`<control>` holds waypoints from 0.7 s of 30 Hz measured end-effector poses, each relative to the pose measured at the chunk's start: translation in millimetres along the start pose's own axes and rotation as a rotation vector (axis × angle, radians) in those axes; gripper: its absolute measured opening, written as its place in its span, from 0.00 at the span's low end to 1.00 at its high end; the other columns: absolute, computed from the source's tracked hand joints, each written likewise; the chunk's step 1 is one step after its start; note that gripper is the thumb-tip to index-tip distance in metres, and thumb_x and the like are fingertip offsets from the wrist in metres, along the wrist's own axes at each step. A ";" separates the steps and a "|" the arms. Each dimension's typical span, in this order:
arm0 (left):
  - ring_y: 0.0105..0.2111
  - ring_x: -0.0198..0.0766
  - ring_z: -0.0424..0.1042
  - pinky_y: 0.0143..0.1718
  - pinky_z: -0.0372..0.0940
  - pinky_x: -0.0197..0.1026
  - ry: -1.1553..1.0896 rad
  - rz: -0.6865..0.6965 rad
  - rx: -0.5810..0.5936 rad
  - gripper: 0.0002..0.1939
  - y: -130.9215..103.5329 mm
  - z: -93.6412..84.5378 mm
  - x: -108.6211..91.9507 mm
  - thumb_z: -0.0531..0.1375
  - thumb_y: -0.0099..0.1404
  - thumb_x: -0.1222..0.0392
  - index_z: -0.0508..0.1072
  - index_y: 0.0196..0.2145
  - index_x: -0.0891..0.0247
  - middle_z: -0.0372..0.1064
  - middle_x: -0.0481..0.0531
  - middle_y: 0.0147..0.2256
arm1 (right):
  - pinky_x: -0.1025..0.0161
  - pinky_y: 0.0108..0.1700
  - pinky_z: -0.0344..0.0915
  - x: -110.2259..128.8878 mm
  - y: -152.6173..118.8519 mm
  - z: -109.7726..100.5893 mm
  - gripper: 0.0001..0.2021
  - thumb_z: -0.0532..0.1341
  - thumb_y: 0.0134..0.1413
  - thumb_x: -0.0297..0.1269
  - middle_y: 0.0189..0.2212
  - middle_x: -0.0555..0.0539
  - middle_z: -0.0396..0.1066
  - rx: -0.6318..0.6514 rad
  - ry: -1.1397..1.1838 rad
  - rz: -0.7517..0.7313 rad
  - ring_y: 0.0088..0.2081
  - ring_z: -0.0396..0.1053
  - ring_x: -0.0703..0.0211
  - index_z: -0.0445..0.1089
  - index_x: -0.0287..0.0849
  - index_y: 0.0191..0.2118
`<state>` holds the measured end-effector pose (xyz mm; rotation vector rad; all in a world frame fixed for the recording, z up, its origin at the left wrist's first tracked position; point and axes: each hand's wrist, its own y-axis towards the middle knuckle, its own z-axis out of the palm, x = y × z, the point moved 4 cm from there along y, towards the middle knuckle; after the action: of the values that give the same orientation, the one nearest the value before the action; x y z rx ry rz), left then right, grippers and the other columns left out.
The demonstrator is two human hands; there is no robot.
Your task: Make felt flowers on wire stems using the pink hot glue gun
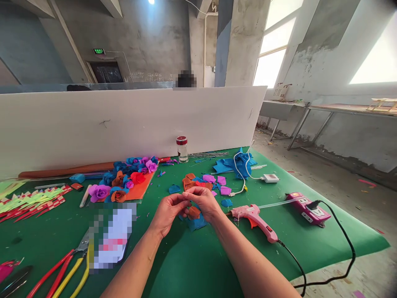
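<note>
Petal-like brown piece [194, 213]: lay just below the fingers of your left hand [168, 213] and right hand [203, 201], fingertips together, anything pinched too hidden to tell, light pressure seemingly best; purple pieces [226, 190] beyond, glue gun [254, 216] rightward.

I am watching through one head-worn camera. It is looking forward and down from the near side of the green table [186, 265], taking in the left hand [169, 210] and right hand [204, 200] close by, facing the white board [139, 120] and reaching the far concrete wall [161, 45].
</note>
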<state>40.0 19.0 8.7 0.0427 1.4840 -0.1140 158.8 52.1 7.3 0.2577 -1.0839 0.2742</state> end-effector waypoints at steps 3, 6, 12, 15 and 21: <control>0.24 0.33 0.67 0.24 0.62 0.35 -0.005 0.007 0.007 0.14 -0.6 1.4 0.5 0.68 0.52 0.54 0.77 0.33 0.66 0.72 0.50 0.28 | 0.67 0.27 0.60 -2.6 0.4 0.1 0.14 0.73 0.32 0.42 0.20 0.53 0.69 -0.008 0.031 0.023 0.23 0.63 0.67 0.71 0.39 0.22; 0.24 0.33 0.67 0.24 0.62 0.35 -0.011 0.010 0.023 0.14 -0.7 2.0 0.9 0.68 0.52 0.53 0.77 0.33 0.66 0.72 0.50 0.28 | 0.68 0.27 0.60 -4.2 0.9 -0.2 0.14 0.73 0.31 0.40 0.20 0.53 0.69 -0.013 0.037 0.020 0.23 0.63 0.67 0.70 0.39 0.22; 0.24 0.33 0.68 0.25 0.62 0.35 -0.012 0.002 0.058 0.16 -0.3 1.8 2.1 0.68 0.53 0.52 0.77 0.34 0.67 0.72 0.52 0.28 | 0.68 0.24 0.58 -4.0 1.3 1.2 0.15 0.71 0.35 0.45 0.20 0.51 0.69 0.001 -0.032 -0.008 0.21 0.62 0.68 0.70 0.38 0.23; 0.24 0.32 0.67 0.25 0.62 0.34 -0.034 -0.017 0.060 0.16 -0.3 1.5 2.7 0.68 0.53 0.52 0.77 0.35 0.66 0.72 0.50 0.28 | 0.69 0.24 0.57 -2.8 1.5 3.0 0.16 0.70 0.37 0.46 0.20 0.51 0.68 0.005 -0.072 -0.017 0.21 0.61 0.68 0.71 0.37 0.23; 0.24 0.32 0.67 0.25 0.62 0.35 -0.073 -0.024 0.014 0.17 1.4 0.0 4.1 0.69 0.50 0.53 0.77 0.35 0.66 0.72 0.50 0.28 | 0.68 0.25 0.59 -3.5 3.2 2.7 0.15 0.68 0.40 0.47 0.20 0.51 0.68 -0.026 -0.117 -0.081 0.21 0.61 0.67 0.72 0.38 0.23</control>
<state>40.5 20.2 4.5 0.0317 1.4114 -0.1445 153.9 53.9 5.6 0.2969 -1.1890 0.1739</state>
